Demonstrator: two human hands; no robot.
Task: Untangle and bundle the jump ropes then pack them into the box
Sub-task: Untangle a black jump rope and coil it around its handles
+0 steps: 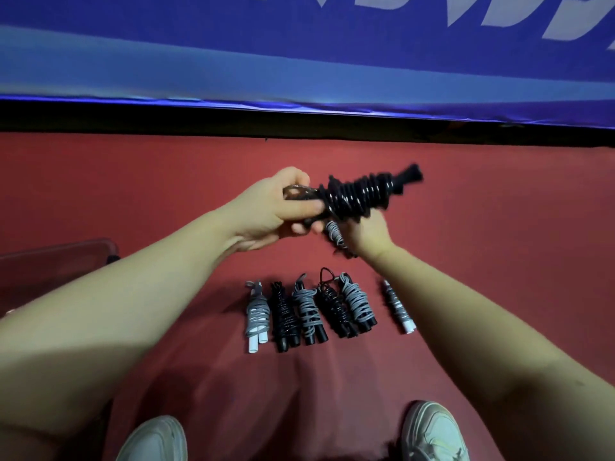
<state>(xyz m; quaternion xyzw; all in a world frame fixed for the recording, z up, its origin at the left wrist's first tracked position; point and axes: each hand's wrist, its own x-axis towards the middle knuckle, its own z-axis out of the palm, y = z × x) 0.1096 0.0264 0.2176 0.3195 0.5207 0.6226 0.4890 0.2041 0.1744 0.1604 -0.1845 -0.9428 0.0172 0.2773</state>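
Above the red floor I hold a black jump rope (361, 194), coiled tight around its handles. My left hand (286, 207) grips its looped end, and my right hand (366, 232) holds the coil from below. A grey bundle (334, 234) lies on the floor just under my hands, partly hidden. Nearer to me lies a row of several bundled ropes (309, 311), grey and black by turns. One more grey bundle with white handles (397, 307) lies apart on the right. At the left edge shows a dark reddish box (56, 261).
A blue padded barrier (299, 61) with white lettering runs across the back, a black strip beneath it. My two white shoes (429, 430) stand at the bottom of the view on the red floor (499, 227).
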